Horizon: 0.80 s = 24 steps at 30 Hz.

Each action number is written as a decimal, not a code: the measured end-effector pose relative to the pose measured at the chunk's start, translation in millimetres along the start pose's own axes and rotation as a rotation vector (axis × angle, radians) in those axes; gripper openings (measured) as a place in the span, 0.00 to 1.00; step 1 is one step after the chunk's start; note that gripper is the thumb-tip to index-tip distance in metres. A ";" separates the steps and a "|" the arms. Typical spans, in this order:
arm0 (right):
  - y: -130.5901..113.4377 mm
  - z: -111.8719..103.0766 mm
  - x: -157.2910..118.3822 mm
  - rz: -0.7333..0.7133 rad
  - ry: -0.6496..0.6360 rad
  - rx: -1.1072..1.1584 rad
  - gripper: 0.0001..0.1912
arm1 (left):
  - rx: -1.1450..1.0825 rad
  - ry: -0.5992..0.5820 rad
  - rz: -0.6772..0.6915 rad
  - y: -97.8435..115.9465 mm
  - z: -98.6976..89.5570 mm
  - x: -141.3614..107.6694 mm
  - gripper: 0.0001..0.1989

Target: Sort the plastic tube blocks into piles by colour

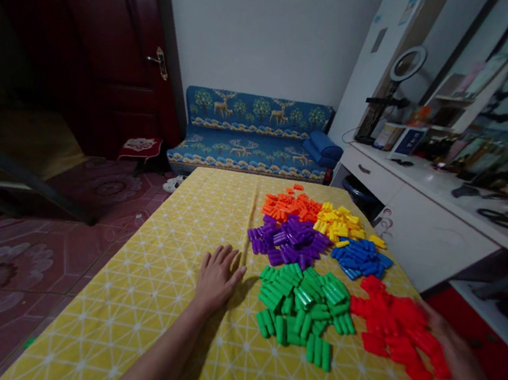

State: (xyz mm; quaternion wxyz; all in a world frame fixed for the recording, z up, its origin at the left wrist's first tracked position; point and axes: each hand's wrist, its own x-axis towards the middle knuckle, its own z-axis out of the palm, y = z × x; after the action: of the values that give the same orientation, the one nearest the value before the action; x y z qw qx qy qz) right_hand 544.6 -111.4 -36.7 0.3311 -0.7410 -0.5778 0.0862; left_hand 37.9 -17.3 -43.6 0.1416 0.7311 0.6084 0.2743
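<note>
My left hand [217, 278] rests palm down on the yellow patterned tablecloth [162, 265], its fingers stretched out and nothing in it. To its right lies a pile of green plastic pieces [301, 300], each like short rods joined side by side. My right hand [439, 324] is at the right edge of a pile of red plastic pieces [390, 322]. Motion blurs that hand, and its fingers are hidden, so I cannot tell whether it holds a piece. Beyond the green pile are purple pieces [292, 239], with blue pieces [360, 258] to their right.
Orange pieces [291, 206] and yellow pieces [339, 221] form piles toward the table's far end. Behind the table stands a blue covered sofa [246, 149]. A white dresser [438, 229] with bottles on top runs along the right. A small stool [140, 149] is near the door.
</note>
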 end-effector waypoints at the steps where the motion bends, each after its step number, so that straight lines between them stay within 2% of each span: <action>1: -4.9 10.7 -3.6 0.037 -0.043 0.075 0.34 | -0.038 -0.029 0.032 1.3 -0.4 -3.1 0.27; 3: -30.1 36.0 -14.3 0.036 -0.129 0.155 0.33 | -0.110 -0.092 0.108 7.6 0.3 -13.4 0.34; 6: -86.1 72.1 -30.3 -0.053 -0.123 0.001 0.32 | -0.184 -0.174 0.219 24.0 4.5 -33.0 0.52; 9: -141.3 99.8 -39.6 -0.107 -0.121 -0.135 0.30 | -0.238 -0.204 0.245 37.8 9.9 -44.6 0.60; 13: -203.2 132.6 -47.0 -0.212 -0.170 -0.124 0.29 | -0.373 -0.103 0.195 37.1 13.9 -42.3 0.58; 16: -248.4 157.3 -50.5 -0.195 -0.190 -0.001 0.30 | -0.559 -0.021 0.199 27.9 12.6 -34.8 0.52; 20: -306.7 180.7 -41.7 -0.048 -0.247 0.450 0.28 | -0.736 0.066 0.168 17.0 4.8 -18.8 0.43; 22: -327.6 183.3 -31.5 0.002 -0.305 0.691 0.28 | -0.752 0.112 0.172 15.4 -3.0 -8.2 0.41; 24: -337.8 177.6 -21.6 -0.007 -0.347 0.835 0.29 | -0.740 0.128 0.188 17.4 -14.8 1.7 0.40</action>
State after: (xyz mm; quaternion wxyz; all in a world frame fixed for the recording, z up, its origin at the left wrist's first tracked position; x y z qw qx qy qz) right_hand 177.1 -23.6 21.2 0.5004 -0.5165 -0.5428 0.4338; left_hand 43.8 -21.3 -21.8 0.3318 0.6647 0.4061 0.5321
